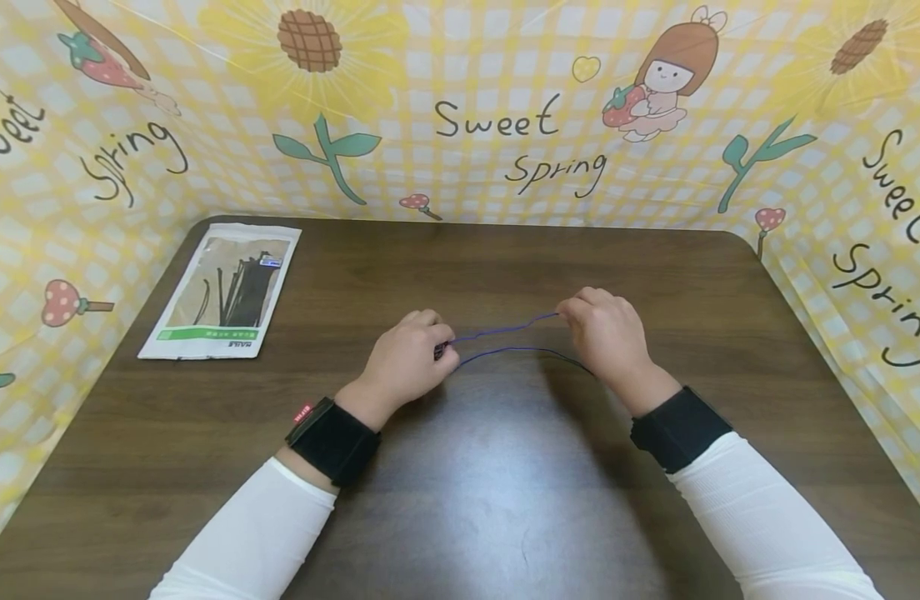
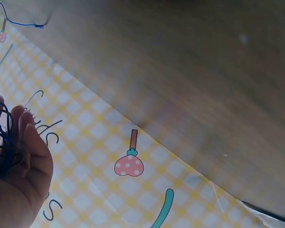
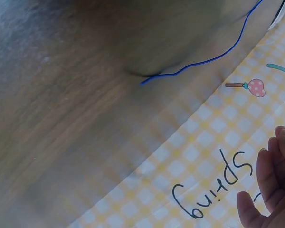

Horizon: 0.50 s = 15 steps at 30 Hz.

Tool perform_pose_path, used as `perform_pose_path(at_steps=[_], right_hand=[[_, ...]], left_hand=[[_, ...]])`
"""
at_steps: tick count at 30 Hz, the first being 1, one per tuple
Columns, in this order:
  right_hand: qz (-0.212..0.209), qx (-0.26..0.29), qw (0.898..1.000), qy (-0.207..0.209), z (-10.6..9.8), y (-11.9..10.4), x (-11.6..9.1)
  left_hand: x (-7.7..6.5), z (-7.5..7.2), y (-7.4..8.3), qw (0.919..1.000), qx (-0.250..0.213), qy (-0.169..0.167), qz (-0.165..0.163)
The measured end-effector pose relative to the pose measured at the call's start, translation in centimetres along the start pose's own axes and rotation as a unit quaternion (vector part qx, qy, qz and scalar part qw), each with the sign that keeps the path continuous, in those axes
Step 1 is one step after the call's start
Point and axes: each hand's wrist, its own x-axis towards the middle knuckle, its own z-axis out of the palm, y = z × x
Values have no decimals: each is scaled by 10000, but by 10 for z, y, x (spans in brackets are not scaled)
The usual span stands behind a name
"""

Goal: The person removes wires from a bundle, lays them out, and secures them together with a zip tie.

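Observation:
My left hand [image 1: 409, 357] grips a tangled bundle of dark blue wire [image 2: 1, 142] against its palm, only partly visible between the fingers. A thin blue strand [image 1: 505, 331] runs from this bundle to my right hand [image 1: 608, 335], which pinches it between thumb and fingertips. Another stretch of blue wire [image 1: 508, 349] bows out below the first and reaches the underside of the right hand. In the right wrist view a loose wire end [image 3: 143, 82] shows over the table. Both hands are above the middle of the table, a short gap apart.
A white-edged packet [image 1: 163, 346] with a see-through window and dark thin strips inside lies at the table's back left. The brown wooden table [image 1: 460, 517] is bordered by a yellow checked cloth [image 1: 475, 50] at the back and sides.

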Motion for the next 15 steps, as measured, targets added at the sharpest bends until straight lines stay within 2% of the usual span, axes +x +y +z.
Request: perform_pose_path(at_steps=[8, 15], right_hand=[[104, -48, 9999, -32, -1, 4, 0], [231, -93, 9996, -95, -3, 7, 0]], left_hand=[[-1, 0, -1, 9997, 189, -129, -48], [-2, -1, 0, 9992, 157, -341, -111]])
